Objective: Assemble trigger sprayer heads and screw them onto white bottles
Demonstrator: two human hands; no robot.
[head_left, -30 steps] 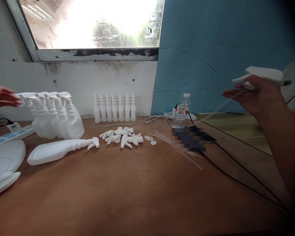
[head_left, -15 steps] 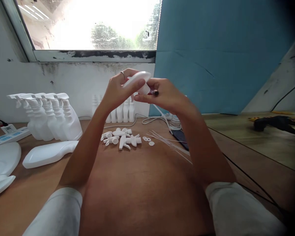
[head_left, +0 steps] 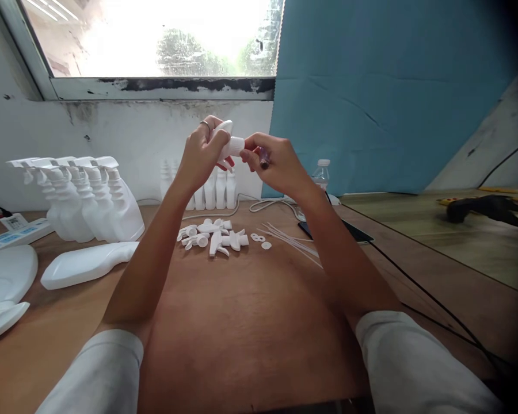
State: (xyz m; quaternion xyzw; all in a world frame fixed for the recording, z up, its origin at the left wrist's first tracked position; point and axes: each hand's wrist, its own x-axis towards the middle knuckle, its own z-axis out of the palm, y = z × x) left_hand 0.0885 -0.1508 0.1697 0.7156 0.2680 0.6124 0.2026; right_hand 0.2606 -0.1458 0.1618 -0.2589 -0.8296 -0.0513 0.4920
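Note:
My left hand [head_left: 198,154] is closed around a white trigger spray head [head_left: 236,146], raised above the table, with its ribbed collar facing right. My right hand [head_left: 280,164] is at the collar's end, thumb and forefinger pinched together. A slim dark pen-like tool [head_left: 264,158] sticks out of that hand; its exact kind is unclear. Whether the right fingertips also pinch something small at the collar is hidden. Below both hands, several white trigger spray heads [head_left: 216,238] lie in a loose pile. Beside them are small white discs [head_left: 266,245] and thin white tubes [head_left: 296,244].
White spray bottles [head_left: 125,207] stand in a row at left, with another bottle [head_left: 86,267] lying in front. More bottles [head_left: 221,192] line the wall. A power strip [head_left: 19,234] sits far left. Behind my right forearm are a phone [head_left: 356,233], cables and a clear bottle [head_left: 323,172].
The spray head has been turned so its collar points right instead of down toward the right hand. My right fingers have shifted to the collar's end, and the head has moved slightly left.

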